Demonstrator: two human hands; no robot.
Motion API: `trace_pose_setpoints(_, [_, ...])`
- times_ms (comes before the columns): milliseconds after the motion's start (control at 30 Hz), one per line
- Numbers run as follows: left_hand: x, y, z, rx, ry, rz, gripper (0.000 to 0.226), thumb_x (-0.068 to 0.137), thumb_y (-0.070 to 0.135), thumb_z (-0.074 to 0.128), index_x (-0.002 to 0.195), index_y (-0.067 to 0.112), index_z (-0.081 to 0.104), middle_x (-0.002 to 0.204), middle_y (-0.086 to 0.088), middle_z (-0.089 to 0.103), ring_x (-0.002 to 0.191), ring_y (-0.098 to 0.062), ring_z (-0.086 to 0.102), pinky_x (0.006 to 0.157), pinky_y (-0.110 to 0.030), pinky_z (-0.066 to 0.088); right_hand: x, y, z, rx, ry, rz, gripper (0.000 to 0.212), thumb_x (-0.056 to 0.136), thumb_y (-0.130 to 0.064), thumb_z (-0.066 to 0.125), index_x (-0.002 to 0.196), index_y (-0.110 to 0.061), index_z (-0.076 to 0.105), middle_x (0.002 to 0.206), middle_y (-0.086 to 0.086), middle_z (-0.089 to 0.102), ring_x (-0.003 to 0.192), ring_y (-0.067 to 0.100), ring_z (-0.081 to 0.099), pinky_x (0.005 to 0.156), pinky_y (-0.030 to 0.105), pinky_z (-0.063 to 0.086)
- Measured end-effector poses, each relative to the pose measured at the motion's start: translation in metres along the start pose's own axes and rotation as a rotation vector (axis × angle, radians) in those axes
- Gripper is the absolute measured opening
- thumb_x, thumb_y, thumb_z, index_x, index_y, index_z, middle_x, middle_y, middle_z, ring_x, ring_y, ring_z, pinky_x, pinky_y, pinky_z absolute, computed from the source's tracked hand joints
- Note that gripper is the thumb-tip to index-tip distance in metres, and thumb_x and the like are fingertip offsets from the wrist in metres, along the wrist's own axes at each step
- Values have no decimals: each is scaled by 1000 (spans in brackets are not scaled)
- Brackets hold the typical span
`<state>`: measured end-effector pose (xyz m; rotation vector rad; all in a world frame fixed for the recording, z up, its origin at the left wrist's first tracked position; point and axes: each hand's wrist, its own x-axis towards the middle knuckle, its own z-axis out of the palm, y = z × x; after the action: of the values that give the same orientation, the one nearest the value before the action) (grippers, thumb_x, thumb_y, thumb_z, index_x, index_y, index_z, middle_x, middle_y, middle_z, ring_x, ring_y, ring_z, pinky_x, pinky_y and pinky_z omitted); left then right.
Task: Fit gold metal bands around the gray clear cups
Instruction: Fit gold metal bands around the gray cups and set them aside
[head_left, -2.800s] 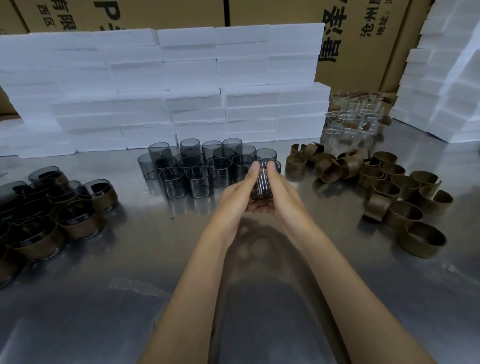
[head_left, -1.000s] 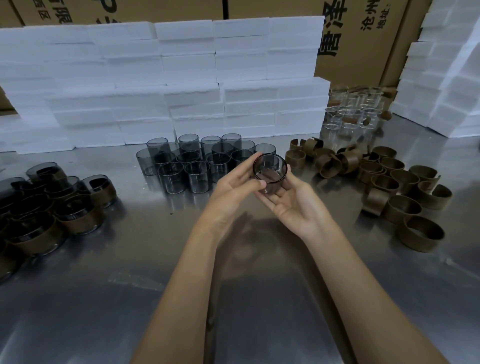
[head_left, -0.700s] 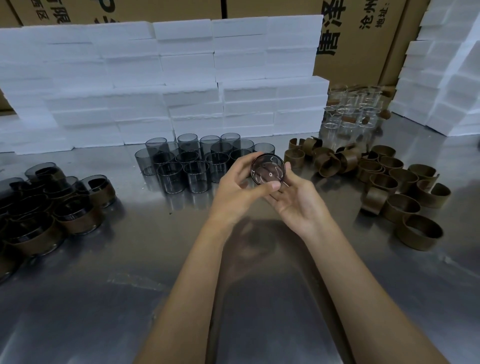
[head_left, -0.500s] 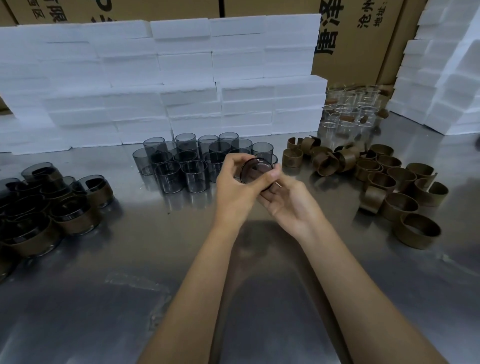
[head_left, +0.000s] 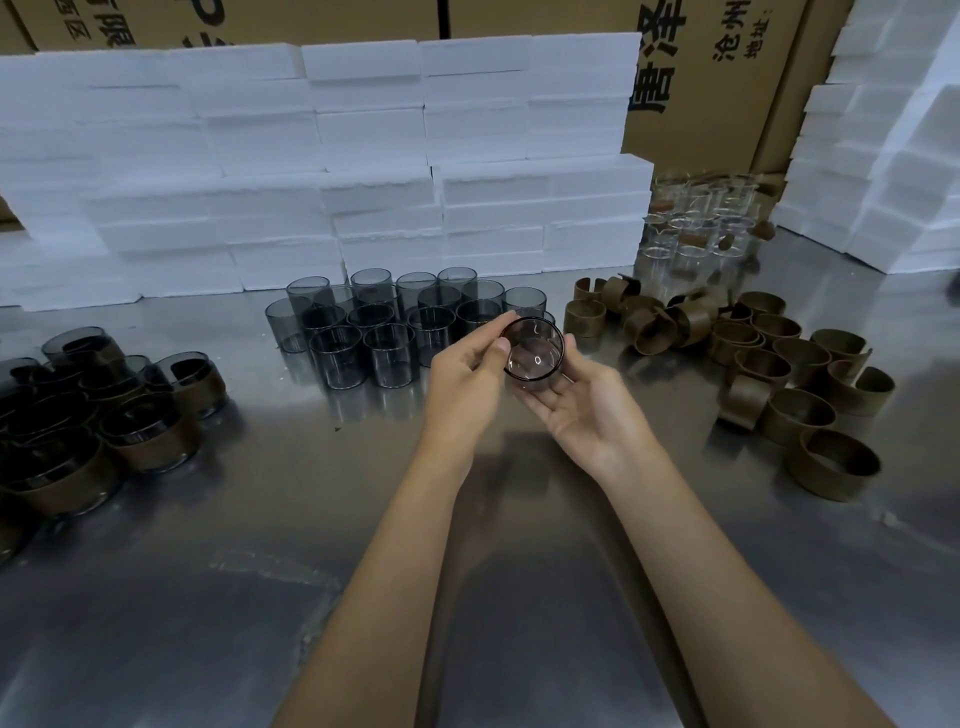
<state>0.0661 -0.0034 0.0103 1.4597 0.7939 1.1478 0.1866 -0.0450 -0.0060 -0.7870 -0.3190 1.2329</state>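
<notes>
Gray cup (head_left: 535, 354) held tilted between both hands above the metal table (head_left: 260, 571), mouth toward the camera. Left hand (head_left: 465, 382) pinching the near rim with thumb and forefinger; right hand (head_left: 587, 410) cradling underneath, palm up, fingers loosely curled round the base. No band on it yet, by the look. Loose gold bands (head_left: 779, 364) heaped just right of the right hand; bare cups (head_left: 389, 322) behind the left; banded cups (head_left: 104, 415) far left. Best to steady the cup left-handed, reach right for one band, spread its split, slide on squarely.
</notes>
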Motion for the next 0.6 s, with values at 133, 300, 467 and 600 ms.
trace_pose_setpoints(133, [-5,3,1,9,-105,23,50,100,-6,52,140,23,58,137,10,63,122,9,56,106,-13,42,-1,-2,-2,49,22,-9,32,107,-27,48,113,-1,64,106,19,74,112,34,67,105,45,50])
trace_pose_setpoints(300, [-6,-3,7,55,-143,43,64,91,-1,71,148,21,50,149,-2,55,137,-20,53,115,-31,42,-2,-2,1,23,40,-17,40,106,-31,50,128,1,60,121,21,70,105,30,70,89,38,59])
trace_pose_setpoints(467, [-4,-10,10,172,34,202,58,90,21,78,144,26,56,154,6,46,135,7,43,111,-18,40,-2,1,3,-124,11,-76,37,103,-36,56,124,-6,65,106,12,75,103,23,71,98,36,56])
trace_pose_setpoints(600, [1,-8,3,-117,71,91,38,105,22,57,137,43,56,138,8,63,113,-7,67,89,-31,56,-6,5,10,-337,26,-218,39,99,-40,62,126,-12,65,107,9,69,97,22,65,87,33,54])
